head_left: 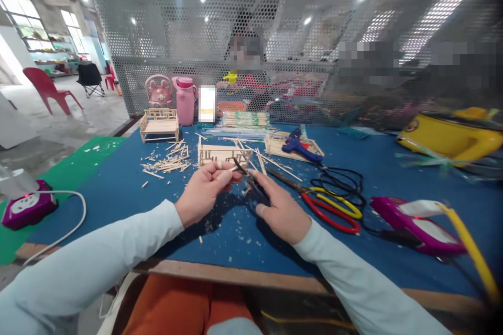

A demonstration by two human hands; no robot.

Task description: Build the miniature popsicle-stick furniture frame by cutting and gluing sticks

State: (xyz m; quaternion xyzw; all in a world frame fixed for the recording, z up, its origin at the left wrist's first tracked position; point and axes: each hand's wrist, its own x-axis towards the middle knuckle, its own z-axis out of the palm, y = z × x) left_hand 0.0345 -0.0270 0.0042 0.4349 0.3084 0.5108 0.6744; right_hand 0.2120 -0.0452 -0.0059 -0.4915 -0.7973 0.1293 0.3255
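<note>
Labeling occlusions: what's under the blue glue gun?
The blue glue gun lies on a wooden stick frame. The frame's middle and the blue table beneath are hidden.

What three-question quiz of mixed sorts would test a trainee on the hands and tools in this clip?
1. True or false: the left hand pinches a thin wooden stick at its fingertips.
2. What does the right hand hold? A. a blue glue gun B. dark cutting pliers C. red-handled scissors
3. Fill in: the blue glue gun rests on a small wooden ____.

Key
1. True.
2. B: the dark cutting pliers point at the stick; the red-handled scissors lie on the blue table to the right.
3. Frame: it lies on the wooden frame behind the hands.
</note>
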